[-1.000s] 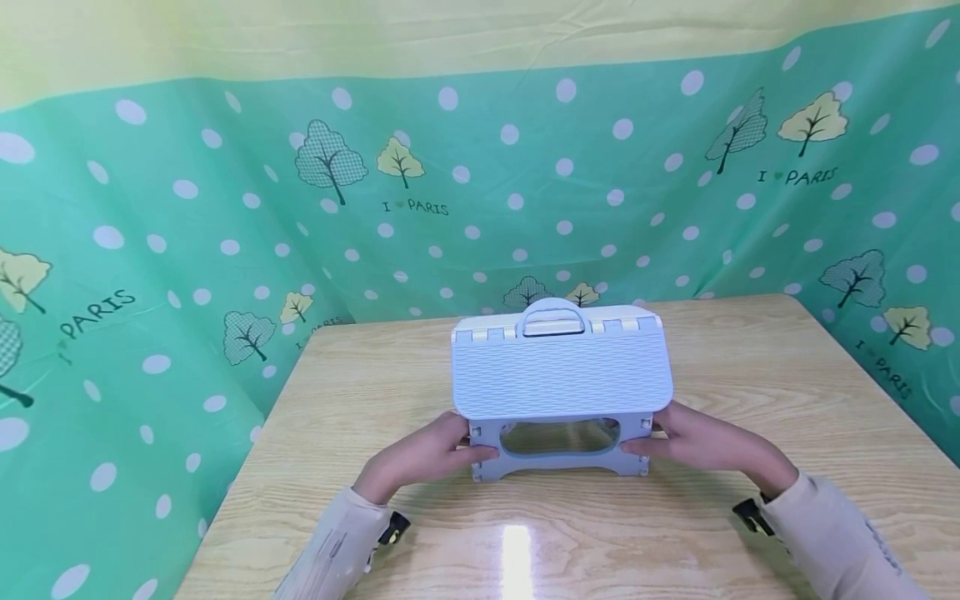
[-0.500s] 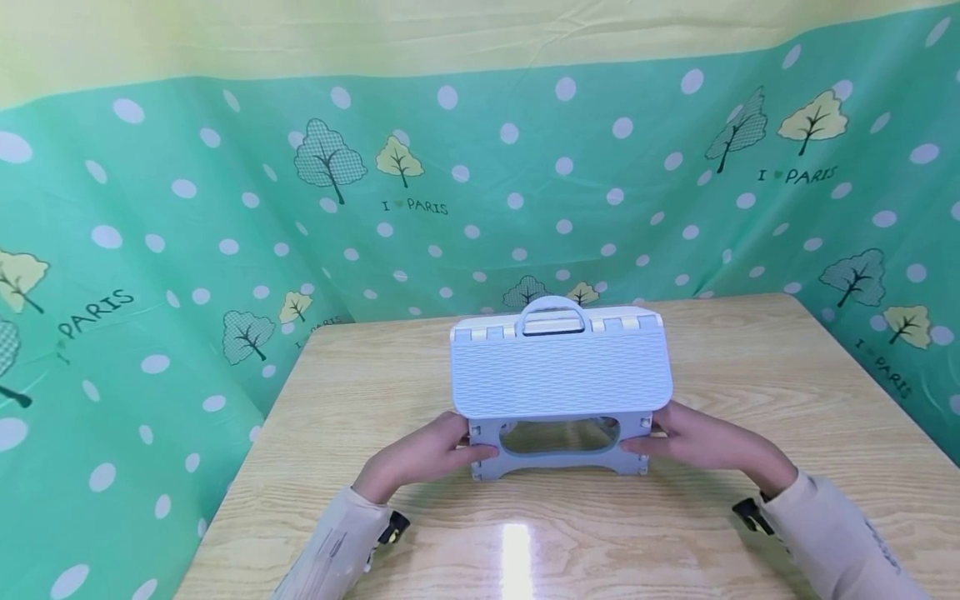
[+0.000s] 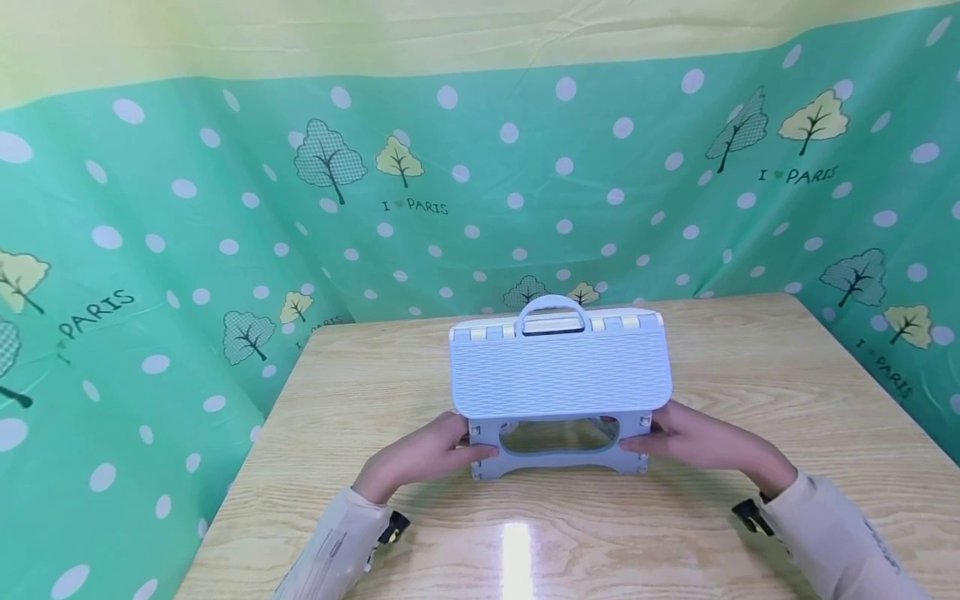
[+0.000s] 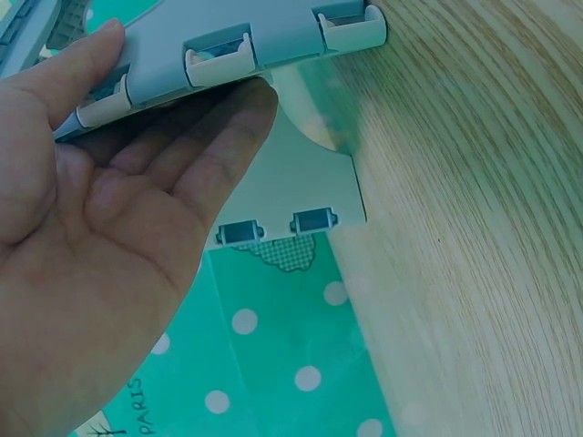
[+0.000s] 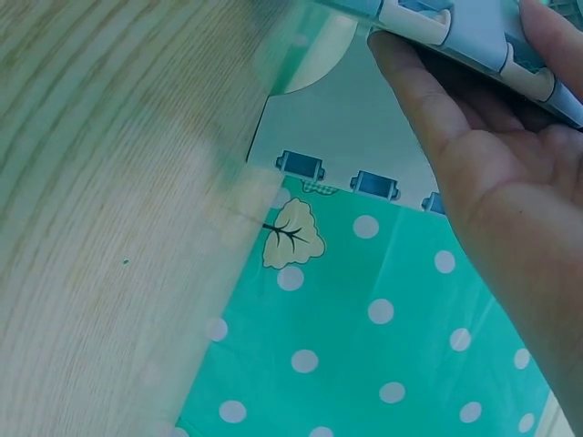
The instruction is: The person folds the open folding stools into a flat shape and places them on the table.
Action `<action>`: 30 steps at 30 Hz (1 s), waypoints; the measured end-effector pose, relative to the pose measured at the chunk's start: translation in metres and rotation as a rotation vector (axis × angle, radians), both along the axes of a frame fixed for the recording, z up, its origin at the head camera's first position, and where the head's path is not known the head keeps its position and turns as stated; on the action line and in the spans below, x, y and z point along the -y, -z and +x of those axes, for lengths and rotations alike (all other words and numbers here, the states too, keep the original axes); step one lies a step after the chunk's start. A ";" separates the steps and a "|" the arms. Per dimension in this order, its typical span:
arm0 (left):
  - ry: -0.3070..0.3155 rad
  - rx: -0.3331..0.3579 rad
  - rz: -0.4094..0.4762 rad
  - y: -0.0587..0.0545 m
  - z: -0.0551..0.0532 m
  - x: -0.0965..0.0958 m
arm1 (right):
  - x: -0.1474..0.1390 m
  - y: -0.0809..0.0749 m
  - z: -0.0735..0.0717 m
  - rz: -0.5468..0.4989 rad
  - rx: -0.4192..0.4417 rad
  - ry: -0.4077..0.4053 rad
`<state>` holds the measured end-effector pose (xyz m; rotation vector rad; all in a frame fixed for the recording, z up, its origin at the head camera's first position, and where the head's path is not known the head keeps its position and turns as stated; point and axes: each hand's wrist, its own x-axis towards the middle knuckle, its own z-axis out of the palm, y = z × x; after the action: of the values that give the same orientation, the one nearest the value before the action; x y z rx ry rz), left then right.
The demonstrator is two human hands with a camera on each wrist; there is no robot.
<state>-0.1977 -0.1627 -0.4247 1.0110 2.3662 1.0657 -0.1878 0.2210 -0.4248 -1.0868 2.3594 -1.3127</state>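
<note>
A light-blue folding stool [image 3: 561, 371] stands on a wooden table [image 3: 360, 375], an arched handle [image 3: 552, 302] along the far side of its patterned top; at the stool's left end, a person's left hand [image 3: 435, 450] pinches the front leg panel [image 3: 558, 461], thumb before it, fingers [image 4: 228, 146] behind; at the stool's right end, the right hand [image 3: 701, 437] grips the same panel likewise, an oval opening lying between the two thumbs; beige sleeves [image 3: 832, 533] reach in from the stool's near side, a black device [image 3: 393, 527] by each cuff; behind the stool hangs a green curtain [image 3: 480, 167] with white dots, printed trees and the word "PARIS", below a pale yellow band [image 3: 480, 42].
</note>
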 end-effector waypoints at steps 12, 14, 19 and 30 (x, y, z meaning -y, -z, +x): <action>-0.006 0.001 0.003 0.000 0.001 0.002 | 0.002 0.000 -0.001 0.003 -0.009 0.002; -0.010 0.007 0.001 0.000 0.001 0.002 | 0.002 -0.001 -0.001 0.003 -0.013 0.000; -0.016 0.022 0.003 0.000 0.001 0.002 | 0.002 -0.002 0.000 -0.005 -0.026 -0.006; -0.016 0.024 -0.001 0.001 -0.001 0.002 | 0.002 -0.003 0.000 -0.009 -0.029 -0.006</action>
<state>-0.1987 -0.1649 -0.4253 0.9749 2.3590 1.0766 -0.1880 0.2187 -0.4220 -1.1219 2.3713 -1.3149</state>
